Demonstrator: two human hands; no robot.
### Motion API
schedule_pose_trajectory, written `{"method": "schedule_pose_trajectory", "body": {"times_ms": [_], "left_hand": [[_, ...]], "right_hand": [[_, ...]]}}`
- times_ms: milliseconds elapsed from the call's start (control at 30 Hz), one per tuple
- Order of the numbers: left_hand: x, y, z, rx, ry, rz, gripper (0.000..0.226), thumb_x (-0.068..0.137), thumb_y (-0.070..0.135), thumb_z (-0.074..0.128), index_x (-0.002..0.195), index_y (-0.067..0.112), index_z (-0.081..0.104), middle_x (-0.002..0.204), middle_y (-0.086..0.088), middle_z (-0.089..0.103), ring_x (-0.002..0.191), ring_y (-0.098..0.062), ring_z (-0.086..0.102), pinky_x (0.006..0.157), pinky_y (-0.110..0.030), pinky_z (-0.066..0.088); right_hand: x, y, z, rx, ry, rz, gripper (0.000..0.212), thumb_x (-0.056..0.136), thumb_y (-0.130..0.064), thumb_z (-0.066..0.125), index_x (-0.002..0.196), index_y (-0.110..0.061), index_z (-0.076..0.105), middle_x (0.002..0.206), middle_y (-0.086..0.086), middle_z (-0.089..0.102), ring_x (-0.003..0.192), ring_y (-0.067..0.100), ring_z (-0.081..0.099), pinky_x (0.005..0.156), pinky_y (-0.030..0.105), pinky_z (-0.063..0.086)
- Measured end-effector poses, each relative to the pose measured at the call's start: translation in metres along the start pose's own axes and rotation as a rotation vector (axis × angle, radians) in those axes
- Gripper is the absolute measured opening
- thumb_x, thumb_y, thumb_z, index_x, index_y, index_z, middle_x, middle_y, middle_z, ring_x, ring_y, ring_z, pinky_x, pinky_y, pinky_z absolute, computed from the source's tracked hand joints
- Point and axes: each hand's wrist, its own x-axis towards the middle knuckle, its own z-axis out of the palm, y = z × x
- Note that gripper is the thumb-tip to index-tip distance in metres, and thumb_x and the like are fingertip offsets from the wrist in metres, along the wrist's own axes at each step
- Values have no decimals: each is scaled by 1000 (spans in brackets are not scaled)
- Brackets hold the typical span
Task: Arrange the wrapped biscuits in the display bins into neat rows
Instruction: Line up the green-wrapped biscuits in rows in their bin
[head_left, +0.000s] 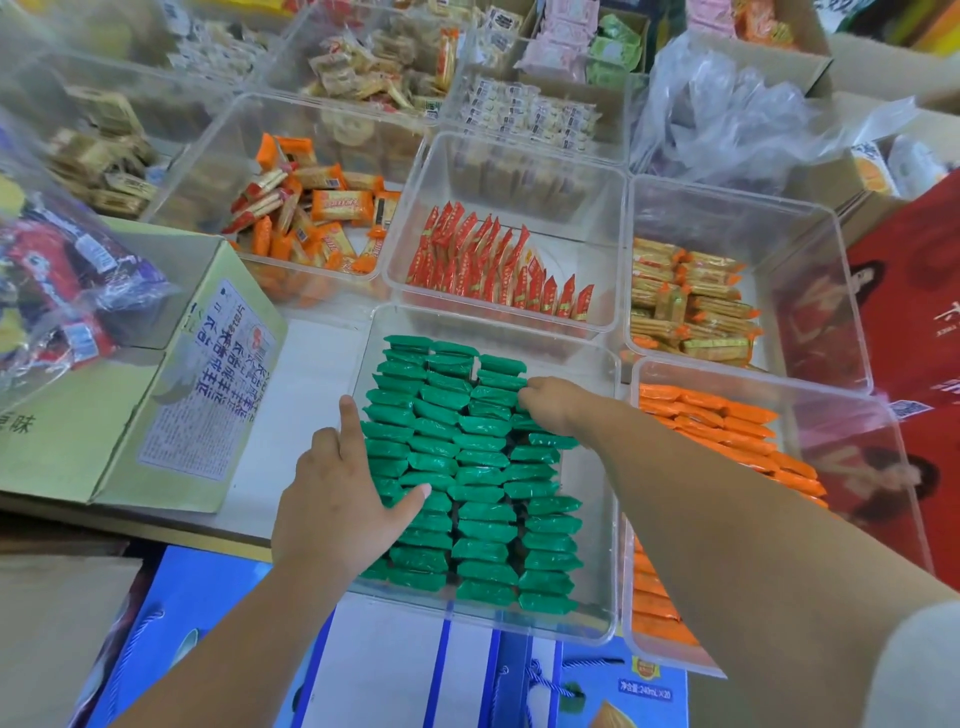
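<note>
A clear plastic bin (597, 618) right in front of me holds several rows of green wrapped biscuits (478, 467) standing on edge. My left hand (343, 499) lies flat against the left row, index finger stretched along the bin's left wall and thumb across the packets. My right hand (550, 405) reaches in from the right, its fingers curled down onto the green packets at the far end of the right row. Whether it pinches one is hidden by the knuckles.
More clear bins surround it: orange packets (727, 431) to the right, red packets (483, 265) behind, yellow-orange packets (691, 306) at back right, loose orange ones (311, 218) at back left. A green cardboard box (171, 410) stands on the left. Blue cartons (218, 613) lie below.
</note>
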Motion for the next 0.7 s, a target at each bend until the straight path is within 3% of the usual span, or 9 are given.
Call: {"method": "schedule_pose_trajectory", "body": {"times_ms": [67, 167, 200, 267, 367, 500, 600, 700], "left_hand": [[1, 0, 1, 3, 5, 4, 125, 71, 91, 38, 158, 14, -6, 123, -7, 48, 100, -24, 56, 63, -34, 52], [1, 0, 2, -13, 15, 8, 122, 74, 90, 36, 159, 14, -6, 123, -7, 47, 100, -23, 55, 64, -34, 52], [1, 0, 3, -16, 19, 8, 120, 75, 89, 35, 159, 14, -6, 123, -7, 47, 100, -24, 55, 64, -35, 53], [1, -1, 4, -27, 35, 9, 116, 77, 86, 36, 159, 13, -4, 121, -8, 48, 99, -25, 56, 64, -36, 53], [1, -1, 5, -42, 47, 4, 109, 82, 82, 33, 158, 12, 0, 119, -10, 49, 97, -27, 57, 63, -37, 52], [4, -3, 3, -125, 41, -8, 93, 91, 69, 36, 158, 16, 1, 122, -12, 50, 96, -31, 58, 64, -38, 44], [7, -5, 1, -275, 3, -47, 78, 97, 52, 44, 157, 25, 3, 129, -11, 51, 100, -34, 60, 71, -40, 42], [4, -9, -2, -405, -65, -134, 73, 95, 20, 50, 157, 25, 10, 128, -11, 59, 98, -35, 60, 76, -38, 41]], "right_hand": [[1, 0, 2, 14, 29, -17, 37, 106, -28, 34, 135, -12, 52, 134, 15, 59, 109, 27, 55, 87, 32, 38], [-8, 2, 8, 192, 214, -4, 47, 103, -28, 42, 149, -18, 39, 125, 10, 61, 88, 20, 60, 70, 32, 45], [-14, 3, 12, 251, 283, 1, 51, 102, -30, 44, 152, -20, 35, 128, 10, 60, 88, 20, 61, 71, 34, 49], [-31, 7, 24, 324, 411, -20, 61, 102, -38, 48, 156, -22, 28, 147, 10, 51, 112, 25, 61, 95, 42, 51], [-73, 13, 50, 447, 544, -28, 68, 102, -47, 49, 160, -25, 20, 164, -1, 30, 143, 23, 39, 118, 44, 34], [-138, 17, 104, 647, 579, 40, 71, 101, -55, 46, 160, -32, 16, 165, -11, 23, 144, 10, 29, 107, 28, 23], [-153, 19, 129, 803, 540, 176, 73, 100, -59, 42, 160, -28, 15, 166, -4, 24, 150, 22, 27, 114, 40, 28], [-149, 19, 133, 707, 553, 250, 74, 101, -59, 38, 160, -19, 17, 164, 6, 29, 148, 30, 31, 115, 47, 30]]}}
